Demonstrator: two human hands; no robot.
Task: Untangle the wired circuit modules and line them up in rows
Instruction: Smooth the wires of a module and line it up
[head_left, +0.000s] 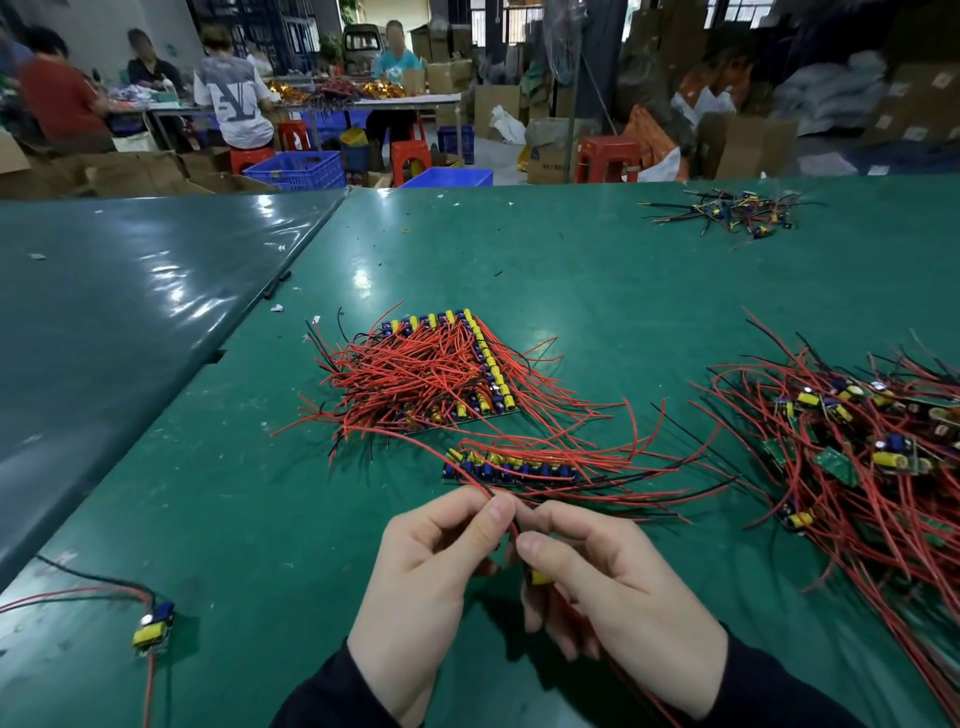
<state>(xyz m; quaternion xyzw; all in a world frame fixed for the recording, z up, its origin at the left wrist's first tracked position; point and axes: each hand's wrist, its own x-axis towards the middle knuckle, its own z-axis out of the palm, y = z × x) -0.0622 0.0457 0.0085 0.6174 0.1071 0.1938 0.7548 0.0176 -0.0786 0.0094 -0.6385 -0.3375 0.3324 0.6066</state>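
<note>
The right hand (613, 587) hides most of the held module (540, 577).

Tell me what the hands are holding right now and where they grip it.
The left hand pinches a red wire between thumb and forefinger. The right hand holds the same wired module, fingers curled round its yellow part.

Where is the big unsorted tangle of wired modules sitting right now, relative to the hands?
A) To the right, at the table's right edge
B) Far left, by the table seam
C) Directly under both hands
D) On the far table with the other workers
A: the loose tangle of modules lies to the right of the right hand, while the lined-up rows sit ahead at centre.
</note>
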